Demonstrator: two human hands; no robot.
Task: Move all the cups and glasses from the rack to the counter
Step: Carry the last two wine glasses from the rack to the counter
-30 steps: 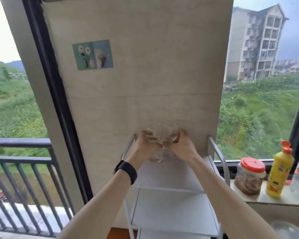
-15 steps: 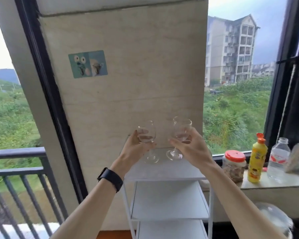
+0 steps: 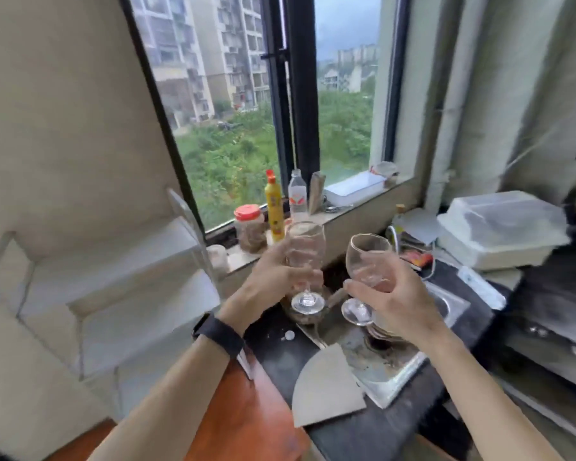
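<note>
I hold two clear stemmed wine glasses in the air above the dark counter [image 3: 273, 354]. My left hand [image 3: 270, 281] is wrapped around the bowl of the left wine glass [image 3: 305, 247], which stands upright. My right hand [image 3: 396, 294] grips the bowl of the right wine glass [image 3: 366, 257], tilted slightly to the left. Both glasses hang over the sink [image 3: 396, 371]. The white rack [image 3: 113, 271] is at the left, blurred, and I see nothing on its top shelf.
The windowsill carries a red-lidded jar [image 3: 249, 227], a yellow bottle [image 3: 275, 207] and a clear water bottle [image 3: 296, 194]. Dishes lie in the sink, a grey fan-shaped board [image 3: 326, 390] lies across its front edge. White lidded boxes [image 3: 499, 227] and a stove [image 3: 552, 314] stand at the right.
Both hands lifted the glasses off the rack's top shelf and carried them right. The view swung right, so the rack is now at the left and the counter and sink lie below the glasses.
</note>
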